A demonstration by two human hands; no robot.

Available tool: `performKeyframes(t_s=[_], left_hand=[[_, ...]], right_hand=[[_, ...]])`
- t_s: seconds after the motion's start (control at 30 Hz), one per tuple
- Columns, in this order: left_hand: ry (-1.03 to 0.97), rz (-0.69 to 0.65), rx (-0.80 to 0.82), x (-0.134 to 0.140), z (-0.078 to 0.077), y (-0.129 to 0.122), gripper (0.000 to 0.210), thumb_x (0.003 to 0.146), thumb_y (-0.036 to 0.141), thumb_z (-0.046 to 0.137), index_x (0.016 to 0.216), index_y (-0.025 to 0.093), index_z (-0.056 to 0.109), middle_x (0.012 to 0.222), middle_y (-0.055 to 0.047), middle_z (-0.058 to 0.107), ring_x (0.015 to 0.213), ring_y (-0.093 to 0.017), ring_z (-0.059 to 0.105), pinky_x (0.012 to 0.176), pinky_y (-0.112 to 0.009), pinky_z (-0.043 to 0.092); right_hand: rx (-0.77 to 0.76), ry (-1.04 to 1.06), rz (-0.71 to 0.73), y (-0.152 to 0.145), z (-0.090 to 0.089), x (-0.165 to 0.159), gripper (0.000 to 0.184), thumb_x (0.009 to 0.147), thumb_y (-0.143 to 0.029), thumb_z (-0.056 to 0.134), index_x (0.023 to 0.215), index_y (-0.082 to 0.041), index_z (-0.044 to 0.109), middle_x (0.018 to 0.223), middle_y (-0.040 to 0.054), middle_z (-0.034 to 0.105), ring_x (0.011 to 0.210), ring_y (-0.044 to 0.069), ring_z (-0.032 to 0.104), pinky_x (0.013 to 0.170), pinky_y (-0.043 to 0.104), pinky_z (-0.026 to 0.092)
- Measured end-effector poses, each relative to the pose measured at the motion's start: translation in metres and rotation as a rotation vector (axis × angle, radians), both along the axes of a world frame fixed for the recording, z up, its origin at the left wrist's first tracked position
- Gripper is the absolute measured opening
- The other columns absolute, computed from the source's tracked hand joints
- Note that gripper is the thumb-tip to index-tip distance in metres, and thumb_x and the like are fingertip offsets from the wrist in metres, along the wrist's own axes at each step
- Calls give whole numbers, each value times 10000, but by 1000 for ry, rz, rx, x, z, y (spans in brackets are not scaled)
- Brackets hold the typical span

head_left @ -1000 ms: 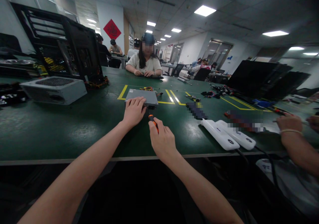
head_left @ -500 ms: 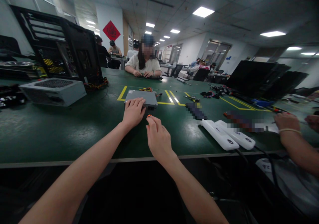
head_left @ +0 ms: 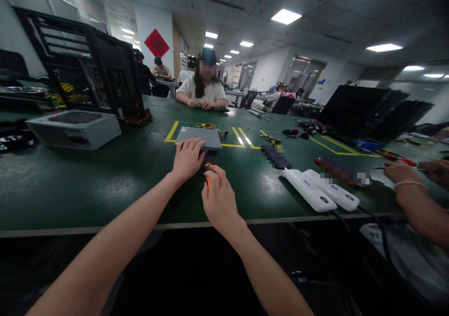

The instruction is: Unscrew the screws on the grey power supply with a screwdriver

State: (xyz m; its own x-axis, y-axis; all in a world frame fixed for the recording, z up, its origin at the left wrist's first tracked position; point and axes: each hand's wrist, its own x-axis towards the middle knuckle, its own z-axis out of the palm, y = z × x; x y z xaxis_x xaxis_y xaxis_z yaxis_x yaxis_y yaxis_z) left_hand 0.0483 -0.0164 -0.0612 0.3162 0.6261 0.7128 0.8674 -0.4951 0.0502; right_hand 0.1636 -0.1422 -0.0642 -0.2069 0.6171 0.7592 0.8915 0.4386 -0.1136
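the grey metal box [head_left: 206,137] is set on the green table [head_left: 140,203], wires [head_left: 209,126] bunched behind it. its near left part is covered by the left hand [head_left: 188,158], fingers outstretched on top; whether it is gripped cannot be told. the orange-and-black screwdriver [head_left: 207,166] is held in the curled right hand [head_left: 220,196], aimed toward the near face. if pressure is applied off-line, the left thumb could be struck by the tip; if steadied too lightly, the box could be shoved into its wires

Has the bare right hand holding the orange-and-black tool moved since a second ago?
Yes: the right hand has shifted slightly left, judged against the yellow tape lines on the green tabletop.
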Motion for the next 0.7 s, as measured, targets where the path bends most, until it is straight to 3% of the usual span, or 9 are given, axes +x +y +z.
performKeyframes(t_s=[0.23,0.43,0.7], left_hand=[[-8,-7,-3,1,1,-1,353,897,275,402,1222,181,502,1311,-87,530,1203,-258,441,1010,-422,279],[-5,-19,-15,0,0,0,368,902,286,392,1235,173,499,1321,-95,521,1207,-265,437,1011,-433,275],[-7,-14,-11,0,-1,1,365,896,281,402,1230,171,501,1313,-90,529,1207,-261,438,1021,-430,264]], right_hand=[[108,-25,-97,7,-2,5,192,925,-284,435,1054,-184,536,1049,107,611,850,178,622,685,289,508],[116,-71,-14,3,-7,-4,219,889,-190,429,1073,-151,542,1249,168,512,1014,226,571,790,345,487],[155,-47,-23,9,-4,2,205,931,-229,415,1024,-198,595,1111,121,611,896,176,610,725,293,469]])
